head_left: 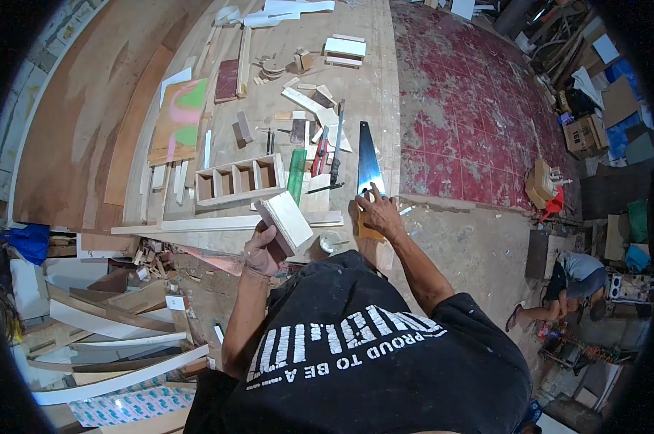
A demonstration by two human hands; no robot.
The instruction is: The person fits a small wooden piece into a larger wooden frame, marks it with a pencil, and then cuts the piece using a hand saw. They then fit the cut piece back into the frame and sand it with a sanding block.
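Note:
My left hand is closed around a small pale wooden box, tilted above the front edge of the workbench. Its inside is turned out of sight. My right hand rests over the handle end of a handsaw, fingers curled onto it. The saw lies flat, its blade pointing away from me and its orange-yellow handle partly covered by the hand. Left of the saw are a green ruler, red-handled pliers and a wooden tray with several compartments.
Wood strips run along the bench's near edge. A small white-topped wooden piece and offcuts lie farther back. A round container stands close to my body. Another person crouches at the right. Curved boards are stacked lower left.

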